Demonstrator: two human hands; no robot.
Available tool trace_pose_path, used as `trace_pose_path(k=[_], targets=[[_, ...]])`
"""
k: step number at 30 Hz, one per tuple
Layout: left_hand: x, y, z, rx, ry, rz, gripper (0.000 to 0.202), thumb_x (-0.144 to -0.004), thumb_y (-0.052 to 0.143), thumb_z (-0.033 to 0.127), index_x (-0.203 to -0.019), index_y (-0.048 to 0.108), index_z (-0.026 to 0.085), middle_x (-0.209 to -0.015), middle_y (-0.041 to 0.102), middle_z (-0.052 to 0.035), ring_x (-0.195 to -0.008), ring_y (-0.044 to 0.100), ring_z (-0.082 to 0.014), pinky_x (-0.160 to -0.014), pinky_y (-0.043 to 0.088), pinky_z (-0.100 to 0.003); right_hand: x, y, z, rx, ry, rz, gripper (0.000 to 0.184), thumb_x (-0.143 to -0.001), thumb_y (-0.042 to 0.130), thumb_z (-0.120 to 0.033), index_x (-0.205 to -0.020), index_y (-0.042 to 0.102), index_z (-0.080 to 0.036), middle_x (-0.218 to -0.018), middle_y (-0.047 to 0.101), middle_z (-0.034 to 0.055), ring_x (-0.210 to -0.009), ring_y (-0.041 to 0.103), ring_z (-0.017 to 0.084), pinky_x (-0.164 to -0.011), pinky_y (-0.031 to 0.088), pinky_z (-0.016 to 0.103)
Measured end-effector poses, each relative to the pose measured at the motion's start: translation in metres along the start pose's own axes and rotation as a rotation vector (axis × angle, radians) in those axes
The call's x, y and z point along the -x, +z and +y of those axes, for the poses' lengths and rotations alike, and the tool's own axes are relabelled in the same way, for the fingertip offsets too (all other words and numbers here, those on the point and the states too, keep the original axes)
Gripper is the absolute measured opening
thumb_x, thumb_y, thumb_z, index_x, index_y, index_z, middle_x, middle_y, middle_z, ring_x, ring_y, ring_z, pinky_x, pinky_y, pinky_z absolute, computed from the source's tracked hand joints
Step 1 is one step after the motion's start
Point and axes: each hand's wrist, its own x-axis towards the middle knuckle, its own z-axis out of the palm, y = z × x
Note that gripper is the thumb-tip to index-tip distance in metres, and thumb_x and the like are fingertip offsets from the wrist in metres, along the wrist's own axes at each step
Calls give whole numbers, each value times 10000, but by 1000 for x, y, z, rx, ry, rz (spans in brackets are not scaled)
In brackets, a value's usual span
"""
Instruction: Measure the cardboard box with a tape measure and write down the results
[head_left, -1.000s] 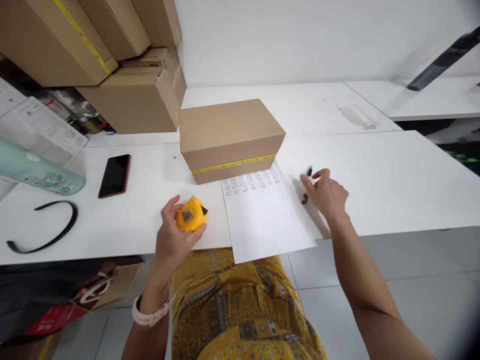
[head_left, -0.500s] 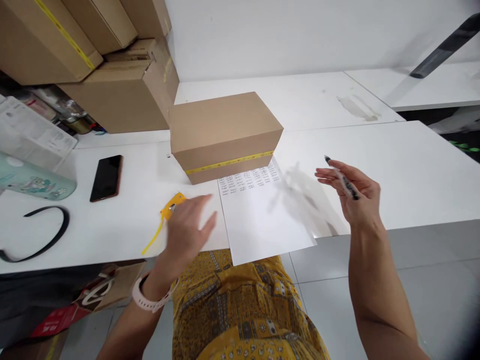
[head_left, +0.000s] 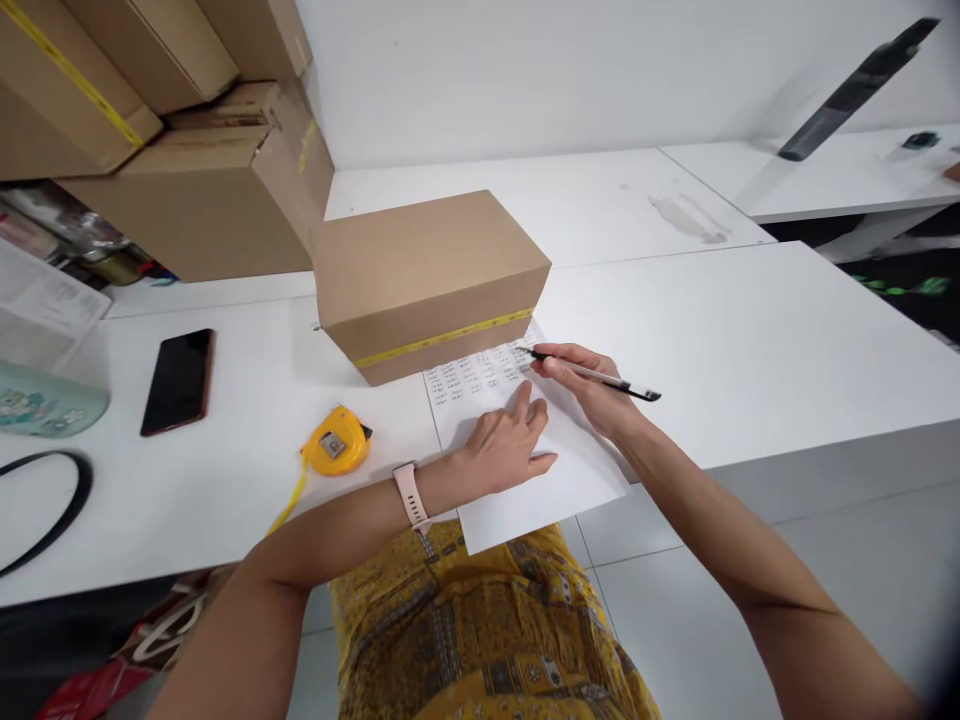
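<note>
- The right hand (head_left: 589,385) has its thumb and fingers clamped on a black-and-white pen (head_left: 606,379), held slantwise in a writing grip.
- The pen's tip points left, at the right end of the handwritten rows on the sheet of paper (head_left: 525,512); whether it touches the surface cannot be told.
- The left hand (head_left: 506,448) lies palm down on the sheet, just below the writing, with its fingers loosely apart and nothing in its grasp. A pale pink wristband (head_left: 410,495) circles that wrist.
- The sheet lies on the white table (head_left: 712,345), its lower corner reaching past the near edge; small rows of writing fill its upper part, and the rest shows white.
- A closed cardboard box (head_left: 431,265) stands just beyond the hands, hiding the sheet's far end. A strip of yellow tape (head_left: 450,338) runs along its front.
- The yellow tape measure (head_left: 337,440) lies left of the sheet, near the left forearm, with some of its yellow strap trailing toward the table edge.
- Farther left are a dark-screened smartphone (head_left: 178,382), a curved black band (head_left: 81,485) and a mint-green bottle (head_left: 52,402).
- Larger cartons (head_left: 202,205) are stacked behind the phone.
</note>
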Motion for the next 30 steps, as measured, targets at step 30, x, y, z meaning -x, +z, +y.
trace_pose_path(k=[30], targets=[[-7,4,-3,-54,-4,53,614,-1016,498,524,-1475,475,117,-1573,426,-263,-924,733,-271,-726,605,-379,-25,-3,34,374,-147,24,200,-851,650,-307,-756,488,-241,-576,433,-66,-518,356,109,-495,269,276]])
